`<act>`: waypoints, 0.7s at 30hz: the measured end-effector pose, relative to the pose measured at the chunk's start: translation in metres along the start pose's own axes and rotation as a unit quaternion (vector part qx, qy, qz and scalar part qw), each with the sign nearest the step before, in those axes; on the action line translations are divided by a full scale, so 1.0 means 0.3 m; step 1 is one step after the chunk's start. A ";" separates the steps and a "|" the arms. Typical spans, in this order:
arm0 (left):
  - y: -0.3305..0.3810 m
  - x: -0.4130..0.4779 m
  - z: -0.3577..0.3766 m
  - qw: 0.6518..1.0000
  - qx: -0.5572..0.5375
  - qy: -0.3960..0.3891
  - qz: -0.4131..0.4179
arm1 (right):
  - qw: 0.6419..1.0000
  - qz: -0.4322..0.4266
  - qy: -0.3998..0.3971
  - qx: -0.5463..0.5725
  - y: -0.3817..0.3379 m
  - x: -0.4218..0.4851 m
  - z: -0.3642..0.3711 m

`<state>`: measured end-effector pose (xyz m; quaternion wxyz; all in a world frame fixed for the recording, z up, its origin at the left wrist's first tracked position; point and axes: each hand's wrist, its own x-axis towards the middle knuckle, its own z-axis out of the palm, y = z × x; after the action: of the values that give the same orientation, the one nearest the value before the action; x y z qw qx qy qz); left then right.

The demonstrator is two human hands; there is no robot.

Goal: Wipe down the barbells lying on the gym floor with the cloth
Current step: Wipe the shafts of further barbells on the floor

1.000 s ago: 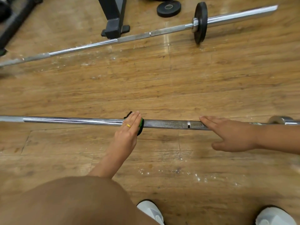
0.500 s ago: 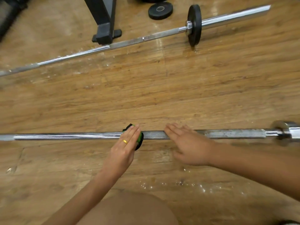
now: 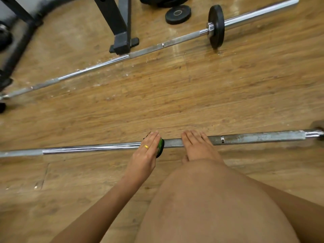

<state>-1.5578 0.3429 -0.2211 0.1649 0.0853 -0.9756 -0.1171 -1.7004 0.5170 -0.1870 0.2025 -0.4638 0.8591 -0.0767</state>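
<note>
Now my right hand, fingers flat, has slid along the near barbell toward my left hand, flat on the cloth; bar steadied mid-wipe.

Wood-plank floor, kinda scuffed, with white specks scattered around. Two bars lie right on it: the near barbell runs straight across, and the far barbell lies slanted, well apart, its black plate standing on edge. A loose plate lies flat near that. A black rack foot stands just beside the far bar.
</note>
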 end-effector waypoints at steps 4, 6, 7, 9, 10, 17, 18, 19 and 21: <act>-0.110 -0.066 -0.047 0.998 0.019 0.018 -0.050 | 0.999 0.016 0.034 -0.010 -0.037 0.003 0.043; -0.128 -0.095 -0.057 0.998 0.020 0.033 -0.053 | 0.997 0.020 0.065 -0.028 -0.045 -0.006 0.067; -0.125 -0.099 -0.057 0.998 0.017 0.039 -0.057 | 0.996 0.023 0.080 -0.041 -0.045 -0.011 0.079; -0.107 -0.094 -0.048 0.997 0.004 0.048 -0.068 | 0.993 0.022 0.089 -0.067 -0.047 -0.016 0.096; -0.099 -0.088 -0.037 0.996 -0.001 0.053 -0.070 | 0.993 0.017 0.090 -0.080 -0.052 -0.017 0.101; 0.004 -0.016 0.032 0.998 -0.033 0.050 -0.006 | 0.991 0.022 0.112 -0.072 -0.082 -0.014 0.101; 0.007 -0.011 0.034 0.998 -0.028 0.049 -0.007 | 0.991 0.019 0.110 -0.068 -0.078 -0.016 0.098; 0.004 -0.012 0.031 0.999 -0.020 0.049 -0.012 | 0.992 0.014 0.109 -0.069 -0.072 -0.018 0.096; -0.026 -0.018 0.018 0.997 -0.012 0.059 -0.058 | 0.991 0.007 0.114 -0.071 -0.058 -0.018 0.093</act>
<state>-1.5535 0.3378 -0.2298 0.2162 0.1462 -0.9561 -0.1330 -1.6727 0.5132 -0.2051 0.0708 -0.4596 0.8828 -0.0664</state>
